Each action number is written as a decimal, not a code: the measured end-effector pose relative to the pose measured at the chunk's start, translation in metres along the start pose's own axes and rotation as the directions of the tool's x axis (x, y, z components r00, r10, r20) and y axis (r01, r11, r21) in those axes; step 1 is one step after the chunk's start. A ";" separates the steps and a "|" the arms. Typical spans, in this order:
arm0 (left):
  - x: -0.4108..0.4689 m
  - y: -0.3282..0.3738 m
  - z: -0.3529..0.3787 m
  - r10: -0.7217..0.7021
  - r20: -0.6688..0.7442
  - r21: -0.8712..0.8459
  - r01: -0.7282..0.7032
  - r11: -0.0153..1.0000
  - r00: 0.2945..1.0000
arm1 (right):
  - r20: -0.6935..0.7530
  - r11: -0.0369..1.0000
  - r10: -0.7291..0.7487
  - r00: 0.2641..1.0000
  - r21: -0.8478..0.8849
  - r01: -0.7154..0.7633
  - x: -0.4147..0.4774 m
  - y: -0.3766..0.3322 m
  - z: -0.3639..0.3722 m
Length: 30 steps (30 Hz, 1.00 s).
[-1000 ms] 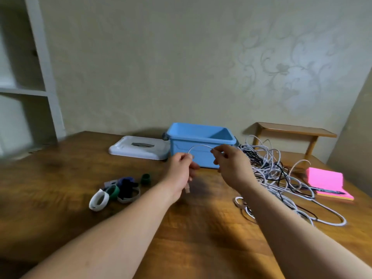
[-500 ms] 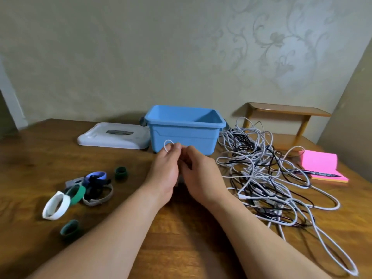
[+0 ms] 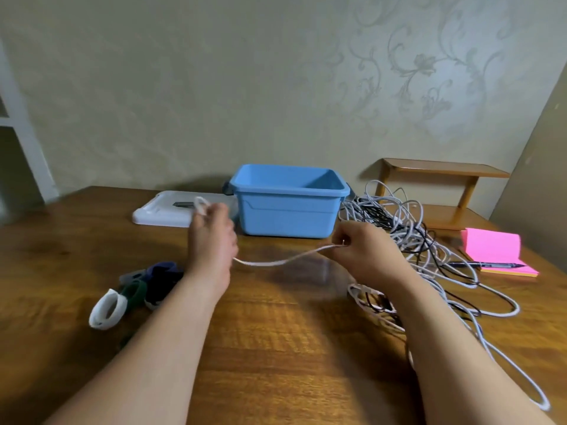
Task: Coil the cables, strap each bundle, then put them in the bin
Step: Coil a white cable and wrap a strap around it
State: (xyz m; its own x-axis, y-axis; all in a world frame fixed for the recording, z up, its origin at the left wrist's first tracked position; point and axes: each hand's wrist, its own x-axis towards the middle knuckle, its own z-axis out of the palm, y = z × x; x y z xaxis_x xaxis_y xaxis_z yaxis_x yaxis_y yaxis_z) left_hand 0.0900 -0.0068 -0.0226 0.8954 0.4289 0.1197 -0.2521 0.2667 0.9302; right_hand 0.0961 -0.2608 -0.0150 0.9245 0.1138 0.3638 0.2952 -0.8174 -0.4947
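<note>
Before bin [image 3: 285, 216] | left grip [image 3: 211, 240] pinches cable [image 3: 270, 263] loop | right grip [image 3: 365, 253] pinches its strand

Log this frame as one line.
phase: coiling | left hand: holds white cable loop | right hand: pinches cable, slack between hands | blue bin: lid off | straps: untouched

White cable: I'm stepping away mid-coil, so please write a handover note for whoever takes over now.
Left hand: grip on a small first loop of the white cable.
Right hand: pinches the same cable, slack span between the hands.
Cable tangle lies right of the blue bin; straps lie left on the table.
Done: one loop started; no strapped bundle in sight.
Left: coil, strap and bin every cable.
</note>
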 end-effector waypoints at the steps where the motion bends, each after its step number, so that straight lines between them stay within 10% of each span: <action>1: -0.004 -0.004 0.002 0.010 0.103 0.093 -0.020 0.995 0.995 | 0.051 0.997 -0.025 0.998 0.075 0.021 -0.001 -0.004 -0.001; 11: -0.034 -0.024 0.028 -0.145 0.551 0.504 -0.189 0.843 0.822 | 0.010 0.863 -0.090 0.996 0.500 0.073 -0.001 -0.007 0.006; 20: -0.037 -0.019 0.034 0.038 0.675 0.662 -0.627 0.412 0.737 | 0.006 0.831 -0.113 0.994 0.549 0.092 -0.005 -0.013 0.000; 25: -0.045 -0.018 0.035 0.025 0.631 0.544 -0.465 0.698 0.776 | -0.034 0.837 -0.111 0.993 0.536 0.112 -0.006 -0.016 0.000; 30: -0.036 -0.019 0.029 0.113 0.572 0.540 -0.476 0.694 0.813 | -0.032 0.939 -0.120 0.992 0.321 0.124 -0.005 -0.014 0.003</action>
State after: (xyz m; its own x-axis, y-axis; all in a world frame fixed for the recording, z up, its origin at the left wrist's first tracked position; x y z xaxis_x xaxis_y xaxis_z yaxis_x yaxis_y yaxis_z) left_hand 0.0732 -0.0527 -0.0348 0.9090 -0.1149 0.4006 -0.4033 -0.4847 0.7762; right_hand 0.0882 -0.2482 -0.0119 0.8742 0.1925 0.4457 0.4690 -0.5725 -0.6725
